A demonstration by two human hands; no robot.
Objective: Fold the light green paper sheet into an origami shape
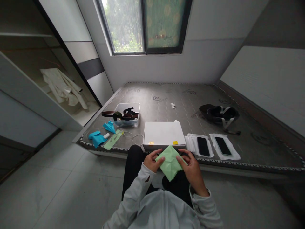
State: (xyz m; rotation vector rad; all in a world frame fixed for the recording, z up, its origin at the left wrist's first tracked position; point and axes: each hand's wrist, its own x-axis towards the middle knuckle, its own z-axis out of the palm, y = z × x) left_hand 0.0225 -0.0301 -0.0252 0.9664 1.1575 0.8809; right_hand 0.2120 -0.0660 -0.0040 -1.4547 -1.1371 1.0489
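A creased sheet of light green paper (170, 163) is held up over my lap, turned so that one corner points up and one down. My left hand (153, 160) pinches its left corner between thumb and fingers. On the opposite side, my right hand (190, 167) grips the right corner, thumb on the front face. Fold lines run across the paper's middle. Just beyond it a flat white box (164, 133) lies at the mattress edge, with a yellow patch near its front right.
The mattress (162, 111) holds a clear plastic bin (128, 122) with belts, crumpled blue pieces (97, 139), a green strip (113, 140) and a white cable (133, 137) at left. Two phones (202, 146) (223, 146) on white wrapping and a dark cap (219, 114) lie at right.
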